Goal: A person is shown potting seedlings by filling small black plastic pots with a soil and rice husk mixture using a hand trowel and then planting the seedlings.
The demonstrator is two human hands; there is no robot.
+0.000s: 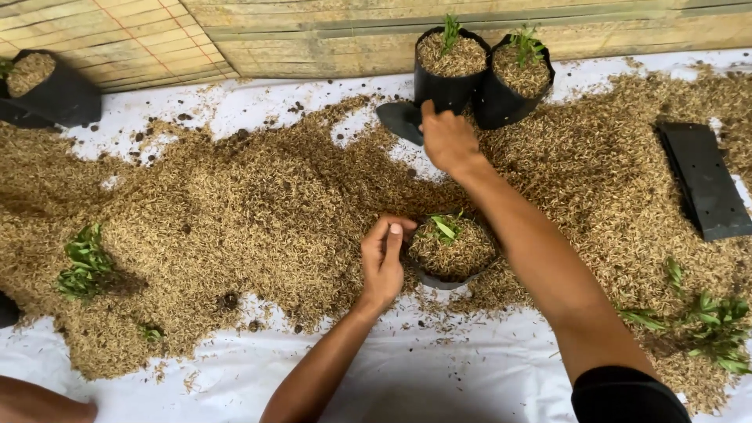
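Left hand point(384, 262) pinching rim of husk-filled black bag point(452, 254) with seedling, bag just right of it, right hand point(446, 141) reaching beyond, fingers curled against upright filled bag point(448, 70), grasp unclear

4 full black grow bags: 2 far in the middle point(448, 69) point(513, 78), 1 near between the hands point(450, 254), 1 far left point(47, 86). 2 flat empty bags point(705, 180) point(399, 119). 2 loose plant bunches, left point(84, 262) & right point(705, 317). 2 hands point(384, 262) point(448, 141).
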